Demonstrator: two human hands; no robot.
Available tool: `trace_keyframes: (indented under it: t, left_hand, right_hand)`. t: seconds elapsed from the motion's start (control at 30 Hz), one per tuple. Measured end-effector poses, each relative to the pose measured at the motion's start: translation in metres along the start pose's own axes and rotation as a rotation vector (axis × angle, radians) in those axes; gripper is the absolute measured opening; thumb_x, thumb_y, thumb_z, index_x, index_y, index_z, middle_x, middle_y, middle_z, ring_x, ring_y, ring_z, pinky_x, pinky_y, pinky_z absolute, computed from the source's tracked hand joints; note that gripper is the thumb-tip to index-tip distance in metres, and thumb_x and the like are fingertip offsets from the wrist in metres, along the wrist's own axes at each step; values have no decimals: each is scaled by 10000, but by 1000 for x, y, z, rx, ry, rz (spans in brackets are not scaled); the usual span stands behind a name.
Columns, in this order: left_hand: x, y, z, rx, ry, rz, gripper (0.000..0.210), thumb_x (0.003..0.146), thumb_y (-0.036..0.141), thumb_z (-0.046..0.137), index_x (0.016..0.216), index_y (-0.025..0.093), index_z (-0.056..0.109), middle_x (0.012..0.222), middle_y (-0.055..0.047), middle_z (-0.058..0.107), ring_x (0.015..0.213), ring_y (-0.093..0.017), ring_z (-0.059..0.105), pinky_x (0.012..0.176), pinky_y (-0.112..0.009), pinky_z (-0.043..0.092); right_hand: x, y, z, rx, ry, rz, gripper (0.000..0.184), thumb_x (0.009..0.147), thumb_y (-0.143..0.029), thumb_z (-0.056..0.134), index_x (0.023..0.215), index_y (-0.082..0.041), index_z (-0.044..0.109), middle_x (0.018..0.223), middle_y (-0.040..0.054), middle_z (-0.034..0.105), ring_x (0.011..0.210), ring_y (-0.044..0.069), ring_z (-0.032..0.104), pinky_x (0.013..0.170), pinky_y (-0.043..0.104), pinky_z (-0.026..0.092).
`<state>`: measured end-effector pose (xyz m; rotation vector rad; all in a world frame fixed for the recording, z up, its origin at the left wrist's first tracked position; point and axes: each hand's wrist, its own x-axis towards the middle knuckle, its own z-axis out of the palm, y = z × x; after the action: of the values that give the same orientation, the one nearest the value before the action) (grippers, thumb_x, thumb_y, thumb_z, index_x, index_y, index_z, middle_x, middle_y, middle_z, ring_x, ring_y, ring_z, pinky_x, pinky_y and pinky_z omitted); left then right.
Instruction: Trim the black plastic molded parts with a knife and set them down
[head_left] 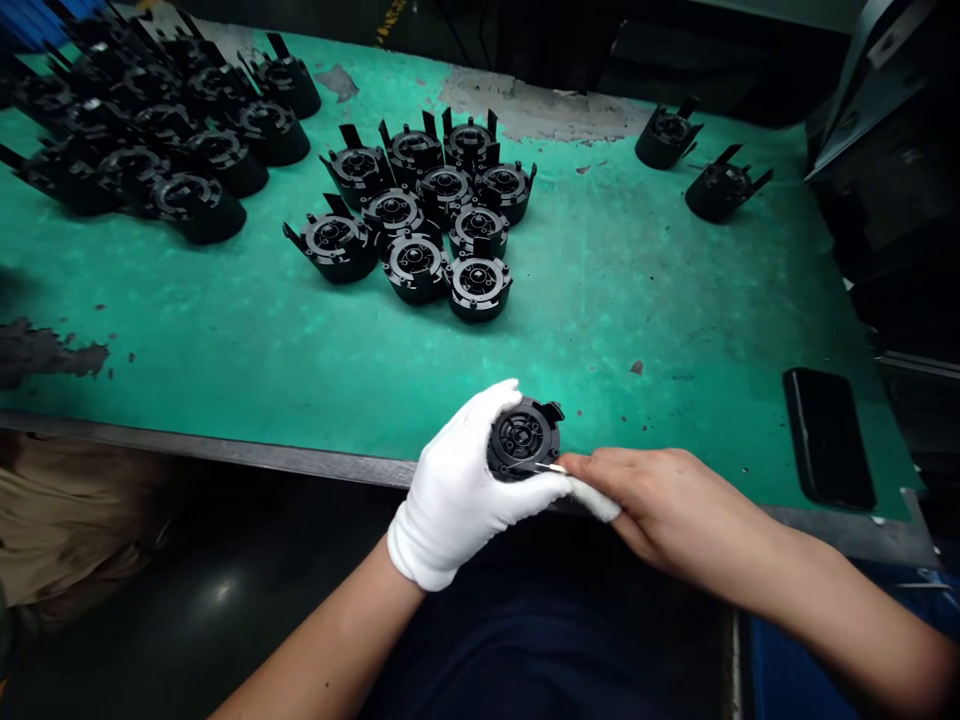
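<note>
My left hand (469, 480), in a white glove, is closed around a round black plastic housing (523, 432) at the table's near edge. The housing's ringed face points up, and a short tab stands at its far right rim. My right hand (637, 490), mostly bare, presses against the near right side of the housing. Its fingers are pinched together, with a white covering visible at the thumb. A thin pale sliver (551, 467) shows between the fingertips and the housing; what it belongs to is hidden.
Several similar black housings (478, 283) stand grouped mid-table, with a larger cluster (191, 200) at left. Two more (720, 188) are at the back right. A black phone (829, 438) lies at the right on the worn green tabletop (637, 300). Beige fabric (67, 520) shows at lower left.
</note>
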<state>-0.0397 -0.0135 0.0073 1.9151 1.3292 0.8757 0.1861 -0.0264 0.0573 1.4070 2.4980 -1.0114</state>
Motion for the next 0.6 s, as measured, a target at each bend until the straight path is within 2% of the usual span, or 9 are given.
trace_keyframes:
  t: [0.07, 0.13, 0.17, 0.23, 0.27, 0.33, 0.4, 0.5, 0.6]
  left_hand:
    - [7, -2, -11, 6, -129, 16, 895, 735, 497, 836, 1476, 231, 409, 1470, -109, 567, 1334, -290, 581, 1164, -438, 474]
    - [16, -8, -25, 11, -252, 88, 827, 825, 403, 763, 1524, 239, 354, 1559, -95, 473, 1419, -273, 493, 1207, -430, 420]
    - [20, -12, -33, 13, -248, 126, 736, 879, 348, 701, 1524, 248, 362, 1594, -80, 426, 1457, -260, 442, 1233, -429, 377]
    - [24, -20, -45, -5, -107, 157, 602, 952, 295, 599, 1513, 258, 386, 1632, -63, 359, 1506, -251, 358, 1271, -447, 299]
    - [25, -22, -48, -22, -31, 142, 616, 954, 322, 607, 1520, 257, 373, 1643, -70, 335, 1520, -262, 329, 1277, -465, 277]
    - [22, -24, -46, -40, 9, 75, 849, 851, 452, 745, 1548, 241, 309, 1648, -108, 309, 1524, -312, 309, 1271, -505, 280]
    - [16, -21, -35, 8, -35, 11, 1034, 720, 509, 849, 1547, 224, 297, 1614, -140, 355, 1499, -344, 350, 1249, -520, 320]
    - [7, -13, -15, 94, -4, -31, 947, 764, 398, 826, 1531, 209, 305, 1486, -133, 501, 1406, -296, 484, 1214, -472, 388]
    - [2, -7, -5, 77, -13, -59, 1011, 761, 363, 814, 1559, 186, 218, 1422, -127, 554, 1338, -271, 552, 1170, -428, 448]
  right_hand:
    - [-4, 0, -6, 11, 2, -10, 525, 841, -63, 466, 1283, -272, 657, 1106, 31, 764, 941, 231, 743, 784, 340, 588]
    - [-13, 7, -9, 61, 46, -32, 462, 885, -98, 462, 1261, -274, 666, 1151, 26, 764, 989, 215, 737, 828, 321, 580]
    - [-19, 12, -9, 86, 91, -33, 451, 901, -110, 456, 1267, -275, 660, 1195, 23, 755, 1031, 208, 727, 863, 318, 572]
    - [-32, 26, -7, 117, 209, -12, 483, 899, -98, 442, 1302, -282, 633, 1275, 11, 726, 1109, 199, 701, 928, 321, 552]
    - [-37, 32, -4, 124, 261, 2, 520, 885, -80, 436, 1324, -293, 616, 1304, 1, 712, 1139, 195, 687, 956, 325, 540]
    - [-41, 40, 2, 134, 325, 21, 589, 863, -53, 430, 1362, -325, 586, 1348, -22, 686, 1190, 196, 658, 1009, 347, 513]
    - [-37, 40, 10, 145, 342, 24, 605, 868, -56, 432, 1382, -342, 574, 1354, -28, 680, 1204, 206, 644, 1014, 365, 507]
    - [-19, 28, 16, 147, 326, 25, 513, 926, -120, 446, 1374, -314, 604, 1241, 18, 725, 1073, 215, 678, 899, 352, 541]
    - [-2, 18, 15, 84, 305, 18, 431, 982, -199, 442, 1362, -277, 630, 1036, 48, 739, 905, 216, 674, 789, 352, 525]
